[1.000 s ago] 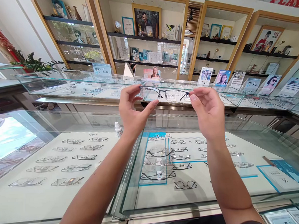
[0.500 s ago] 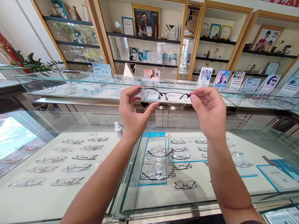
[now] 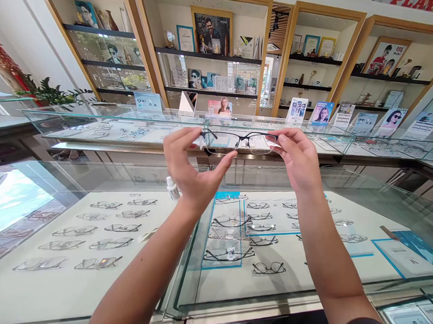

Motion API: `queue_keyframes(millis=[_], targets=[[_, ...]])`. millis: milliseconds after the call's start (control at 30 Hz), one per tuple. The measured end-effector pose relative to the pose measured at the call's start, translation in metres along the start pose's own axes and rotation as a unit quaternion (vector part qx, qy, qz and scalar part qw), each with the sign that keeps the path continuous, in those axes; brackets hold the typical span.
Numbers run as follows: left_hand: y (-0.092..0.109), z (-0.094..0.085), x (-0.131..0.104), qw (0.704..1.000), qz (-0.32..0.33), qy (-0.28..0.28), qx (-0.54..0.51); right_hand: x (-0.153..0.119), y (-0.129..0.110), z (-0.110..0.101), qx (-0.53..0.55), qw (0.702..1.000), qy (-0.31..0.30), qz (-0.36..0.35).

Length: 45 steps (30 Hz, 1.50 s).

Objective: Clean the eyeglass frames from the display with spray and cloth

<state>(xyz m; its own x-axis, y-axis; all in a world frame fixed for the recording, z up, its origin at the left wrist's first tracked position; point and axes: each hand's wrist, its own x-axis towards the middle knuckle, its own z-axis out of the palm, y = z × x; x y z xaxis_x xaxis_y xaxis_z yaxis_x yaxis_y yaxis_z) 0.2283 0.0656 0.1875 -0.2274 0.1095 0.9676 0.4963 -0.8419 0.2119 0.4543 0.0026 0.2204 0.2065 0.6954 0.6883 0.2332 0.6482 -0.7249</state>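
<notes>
A pair of eyeglasses (image 3: 245,138) with a dark upper rim and clear lenses is held up in front of me, above the glass counter. My left hand (image 3: 193,168) is at its left end, fingers curled behind the corner and thumb stretched beneath the left lens. Between thumb and forefinger of my right hand (image 3: 299,155), the right end is pinched. Below my left wrist stands a small white bottle (image 3: 172,188) on the counter glass.
Under the glass, several eyeglass frames lie in rows in the left display case (image 3: 74,290) and the right display case (image 3: 226,287). Farther off runs another glass counter (image 3: 134,120) with upright cards on it. Wooden shelves (image 3: 213,95) line the back wall.
The eyeglasses have turned, so both lenses and the bridge now show more fully. My left hand has shifted left and opened wider; my right hand has moved slightly left.
</notes>
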Motion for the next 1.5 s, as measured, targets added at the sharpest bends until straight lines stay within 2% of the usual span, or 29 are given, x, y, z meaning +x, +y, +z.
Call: queue_keyframes(millis=[167, 300, 433, 533, 667, 867, 1000, 1100, 1167, 1267, 1500], targets=[[-0.001, 0.004, 0.002, 0.997, -0.015, -0.033, -0.069, -0.004, -0.006, 0.003, 0.021, 1.0, -0.005, 0.003], [-0.011, 0.01, 0.002, 0.986, -0.061, -0.068, -0.14, -0.007, -0.014, 0.005, 0.048, 0.999, -0.011, 0.006], [-0.019, 0.014, -0.002, 0.976, -0.111, -0.099, -0.16, -0.009, -0.019, 0.006, 0.049, 0.998, -0.028, 0.012], [-0.022, 0.016, -0.004, 0.97, -0.124, -0.121, -0.168, -0.009, -0.021, 0.006, 0.051, 0.998, -0.038, 0.022], [-0.023, 0.017, -0.006, 0.964, -0.124, -0.124, -0.2, -0.01, -0.022, 0.007, 0.067, 0.996, -0.048, 0.036], [-0.022, 0.016, -0.005, 0.96, -0.134, -0.124, -0.211, -0.01, -0.018, 0.004, 0.151, 0.984, -0.071, 0.063], [-0.022, 0.009, 0.001, 0.978, -0.08, -0.124, -0.15, -0.005, -0.012, -0.007, 0.116, 0.987, -0.09, 0.071], [-0.018, 0.002, 0.008, 0.985, -0.009, -0.149, -0.082, -0.002, -0.01, -0.014, 0.022, 0.997, -0.063, 0.026], [-0.012, -0.001, 0.011, 0.982, 0.028, -0.178, -0.051, -0.003, -0.01, -0.014, -0.053, 0.996, -0.073, -0.011], [-0.003, -0.004, 0.013, 0.974, 0.063, -0.215, -0.023, -0.006, -0.013, -0.008, -0.121, 0.983, -0.13, -0.049], [0.008, -0.006, 0.013, 0.963, 0.133, -0.236, -0.006, -0.009, -0.014, -0.005, -0.171, 0.97, -0.164, -0.049]])
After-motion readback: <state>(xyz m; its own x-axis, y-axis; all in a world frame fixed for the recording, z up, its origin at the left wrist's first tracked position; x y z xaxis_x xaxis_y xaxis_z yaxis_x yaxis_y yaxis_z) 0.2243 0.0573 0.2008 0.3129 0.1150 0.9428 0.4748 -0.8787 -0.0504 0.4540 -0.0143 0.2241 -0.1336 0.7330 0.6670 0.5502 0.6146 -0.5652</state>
